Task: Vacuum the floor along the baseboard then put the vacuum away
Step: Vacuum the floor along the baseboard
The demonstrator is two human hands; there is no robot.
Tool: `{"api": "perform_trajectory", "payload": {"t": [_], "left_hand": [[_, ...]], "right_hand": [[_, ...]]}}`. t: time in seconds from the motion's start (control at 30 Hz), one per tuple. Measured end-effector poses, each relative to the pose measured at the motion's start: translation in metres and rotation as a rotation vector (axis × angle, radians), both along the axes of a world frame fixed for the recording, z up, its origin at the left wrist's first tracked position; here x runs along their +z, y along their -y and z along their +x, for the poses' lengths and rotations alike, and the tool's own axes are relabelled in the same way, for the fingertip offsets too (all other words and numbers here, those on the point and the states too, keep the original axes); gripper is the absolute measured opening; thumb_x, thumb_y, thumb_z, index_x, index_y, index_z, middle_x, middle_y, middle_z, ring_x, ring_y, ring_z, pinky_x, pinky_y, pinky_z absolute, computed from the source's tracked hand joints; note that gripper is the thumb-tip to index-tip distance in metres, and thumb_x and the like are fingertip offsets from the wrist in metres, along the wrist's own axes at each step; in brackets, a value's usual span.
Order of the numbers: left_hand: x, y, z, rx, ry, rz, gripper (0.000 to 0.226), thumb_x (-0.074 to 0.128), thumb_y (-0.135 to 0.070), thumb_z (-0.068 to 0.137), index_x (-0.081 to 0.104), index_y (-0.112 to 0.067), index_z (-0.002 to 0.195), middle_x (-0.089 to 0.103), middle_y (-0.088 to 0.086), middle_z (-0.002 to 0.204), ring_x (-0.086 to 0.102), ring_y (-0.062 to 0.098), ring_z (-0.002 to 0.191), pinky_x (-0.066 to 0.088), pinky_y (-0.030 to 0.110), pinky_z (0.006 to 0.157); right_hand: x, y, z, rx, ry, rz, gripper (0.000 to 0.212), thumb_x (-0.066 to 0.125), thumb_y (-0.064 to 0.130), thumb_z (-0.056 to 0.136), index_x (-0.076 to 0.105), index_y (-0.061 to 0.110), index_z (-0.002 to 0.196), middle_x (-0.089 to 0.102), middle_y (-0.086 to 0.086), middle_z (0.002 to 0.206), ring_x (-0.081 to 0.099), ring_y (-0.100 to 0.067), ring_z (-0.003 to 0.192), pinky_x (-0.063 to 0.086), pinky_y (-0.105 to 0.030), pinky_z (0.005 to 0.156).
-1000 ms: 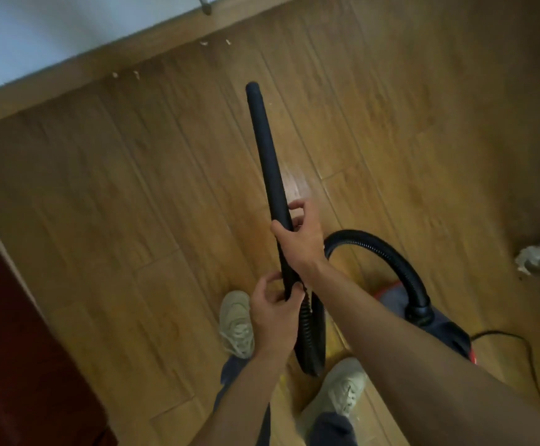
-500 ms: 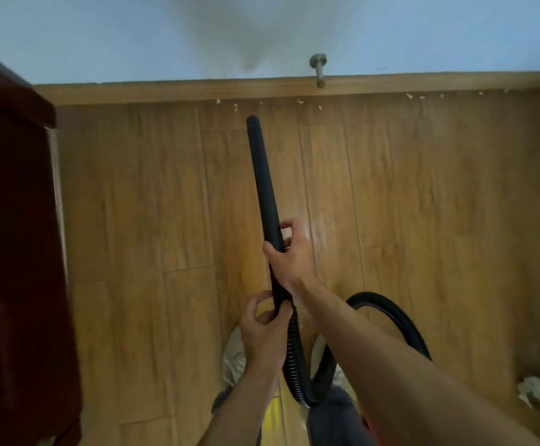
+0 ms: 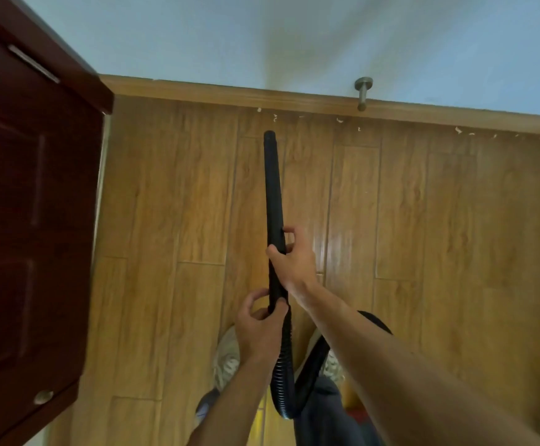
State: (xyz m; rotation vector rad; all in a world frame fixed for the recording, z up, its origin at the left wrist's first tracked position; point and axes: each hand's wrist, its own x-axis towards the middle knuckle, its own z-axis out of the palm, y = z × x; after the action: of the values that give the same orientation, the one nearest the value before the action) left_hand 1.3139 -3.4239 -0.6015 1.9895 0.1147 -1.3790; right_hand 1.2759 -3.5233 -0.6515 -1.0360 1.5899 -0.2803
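Observation:
A long black vacuum wand (image 3: 273,188) points away from me toward the wooden baseboard (image 3: 294,99), its tip a short way above the floor before it. My right hand (image 3: 294,262) grips the wand at its lower part. Just below, my left hand (image 3: 259,329) holds the wand's end where the ribbed black hose (image 3: 283,375) joins. The hose loops down between my feet and back up to the right behind my right arm. Small white scraps of debris (image 3: 339,120) lie on the floor along the baseboard. The vacuum body is hidden.
A dark red wooden door (image 3: 30,220) stands open at the left, close to my left side. A metal door stopper (image 3: 363,91) sticks out of the wall above the baseboard. The wooden plank floor (image 3: 423,220) spreads to the right. My two pale shoes show beneath my hands.
My view has swung to face the wall squarely and the door has come in at the left. Both hands keep the same hold on the wand. The vacuum body has dropped out of sight.

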Motion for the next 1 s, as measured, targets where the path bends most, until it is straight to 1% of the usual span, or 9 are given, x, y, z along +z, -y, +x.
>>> {"api": "perform_trajectory", "payload": {"t": [0.1, 0.23, 0.33, 0.47, 0.57, 0.67, 0.73, 0.9, 1.0], "left_hand": [[-0.001, 0.008, -0.01, -0.018, 0.044, -0.017, 0.021, 0.076, -0.017, 0.081, 0.066, -0.026, 0.098, 0.073, 0.014, 0.071, 0.069, 0.037, 0.067, 0.057, 0.05, 0.064], [-0.014, 0.028, -0.014, -0.025, 0.032, -0.049, 0.02, 0.076, -0.018, 0.081, 0.066, -0.026, 0.096, 0.073, 0.015, 0.069, 0.065, 0.029, 0.061, 0.055, 0.043, 0.062], [-0.027, 0.044, -0.008, -0.029, 0.015, -0.05, 0.018, 0.077, -0.02, 0.081, 0.066, -0.026, 0.094, 0.072, 0.016, 0.069, 0.065, 0.03, 0.061, 0.054, 0.042, 0.06], [-0.042, 0.067, 0.01, -0.043, -0.012, -0.039, 0.017, 0.075, -0.019, 0.083, 0.066, -0.025, 0.095, 0.073, 0.013, 0.069, 0.068, 0.03, 0.062, 0.055, 0.039, 0.058], [-0.048, 0.082, 0.03, -0.032, -0.037, -0.033, 0.016, 0.075, -0.018, 0.083, 0.066, -0.024, 0.095, 0.074, 0.011, 0.068, 0.069, 0.03, 0.061, 0.055, 0.037, 0.056], [-0.056, 0.095, 0.048, -0.029, -0.059, -0.011, 0.018, 0.076, -0.02, 0.082, 0.066, -0.023, 0.096, 0.074, 0.009, 0.068, 0.069, 0.031, 0.06, 0.058, 0.044, 0.06], [-0.061, 0.105, 0.059, -0.015, -0.079, -0.002, 0.016, 0.077, -0.019, 0.081, 0.066, -0.023, 0.092, 0.073, 0.009, 0.067, 0.068, 0.032, 0.058, 0.058, 0.049, 0.063], [-0.063, 0.123, 0.082, 0.001, -0.075, 0.007, 0.013, 0.076, -0.014, 0.083, 0.067, -0.018, 0.092, 0.074, 0.015, 0.069, 0.068, 0.03, 0.054, 0.056, 0.038, 0.054], [-0.063, 0.125, 0.092, 0.009, -0.1, 0.016, 0.014, 0.075, -0.016, 0.084, 0.067, -0.018, 0.094, 0.074, 0.012, 0.069, 0.07, 0.028, 0.055, 0.056, 0.038, 0.057]], "right_hand": [[-0.003, 0.012, -0.012, -0.001, 0.005, 0.041, 0.033, 0.063, 0.019, 0.092, 0.048, 0.023, 0.122, 0.064, -0.003, 0.083, 0.069, -0.024, 0.077, 0.06, -0.044, 0.072], [-0.015, 0.034, -0.018, 0.001, -0.029, 0.048, 0.032, 0.063, 0.022, 0.091, 0.049, 0.022, 0.121, 0.066, -0.004, 0.084, 0.069, -0.024, 0.076, 0.06, -0.045, 0.072], [-0.028, 0.05, -0.015, -0.006, -0.054, 0.057, 0.035, 0.064, 0.026, 0.09, 0.048, 0.025, 0.122, 0.069, -0.007, 0.089, 0.071, -0.026, 0.078, 0.06, -0.048, 0.074], [-0.043, 0.072, -0.001, -0.03, -0.061, 0.061, 0.039, 0.065, 0.025, 0.089, 0.048, 0.024, 0.124, 0.068, -0.009, 0.086, 0.071, -0.027, 0.074, 0.061, -0.049, 0.069], [-0.053, 0.085, 0.016, -0.016, -0.103, 0.062, 0.042, 0.067, 0.026, 0.089, 0.048, 0.025, 0.125, 0.069, -0.006, 0.084, 0.071, -0.022, 0.071, 0.061, -0.047, 0.07], [-0.06, 0.097, 0.033, -0.005, -0.117, 0.05, 0.041, 0.067, 0.024, 0.09, 0.048, 0.023, 0.126, 0.067, -0.004, 0.079, 0.069, -0.021, 0.069, 0.061, -0.046, 0.069], [-0.066, 0.106, 0.045, 0.008, -0.131, 0.03, 0.04, 0.067, 0.026, 0.089, 0.047, 0.026, 0.124, 0.067, -0.003, 0.082, 0.07, -0.022, 0.072, 0.061, -0.046, 0.07], [-0.076, 0.119, 0.07, 0.037, -0.162, 0.005, 0.038, 0.068, 0.026, 0.088, 0.048, 0.028, 0.121, 0.068, -0.007, 0.098, 0.069, -0.023, 0.083, 0.061, -0.047, 0.074], [-0.077, 0.123, 0.082, 0.049, -0.15, 0.009, 0.037, 0.067, 0.025, 0.089, 0.049, 0.026, 0.122, 0.067, -0.009, 0.095, 0.069, -0.023, 0.078, 0.061, -0.048, 0.069]]}}
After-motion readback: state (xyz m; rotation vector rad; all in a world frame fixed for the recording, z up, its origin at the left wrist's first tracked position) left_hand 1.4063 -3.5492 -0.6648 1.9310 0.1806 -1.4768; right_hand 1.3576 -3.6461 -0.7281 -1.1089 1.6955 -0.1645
